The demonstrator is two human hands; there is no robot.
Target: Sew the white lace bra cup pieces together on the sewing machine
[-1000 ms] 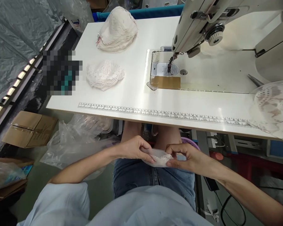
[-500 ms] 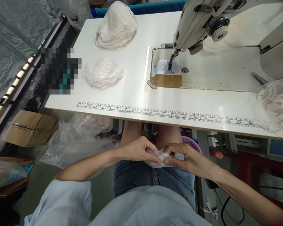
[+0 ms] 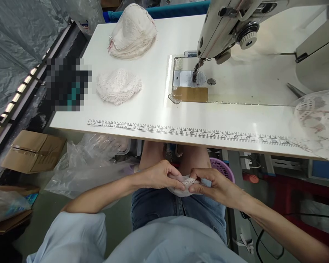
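Observation:
Over my lap, a small piece of white lace fabric (image 3: 181, 190) is stretched between both hands. My left hand (image 3: 164, 176) pinches its left side between thumb and fingers. Its right side is gripped by my right hand (image 3: 208, 185), thumb below and curled fingers above. Part of the fabric is hidden behind the fingers. On the table above lie a flat white lace piece (image 3: 119, 86) and, farther back, a stack of cream cup-shaped fabric pieces (image 3: 133, 33).
A sewing machine (image 3: 233, 25) stands on the white table (image 3: 153, 113), whose front edge carries a printed ruler (image 3: 192, 132). More lace (image 3: 319, 122) lies at the right beside pointed metal tool tips (image 3: 295, 90). Below are a purple basket (image 3: 222, 168), plastic bags (image 3: 90, 164) and a cardboard box (image 3: 34, 150).
The view has shifted slightly, so the table and machine sit a little farther left. Both hands keep almost the same hold on the lace fabric.

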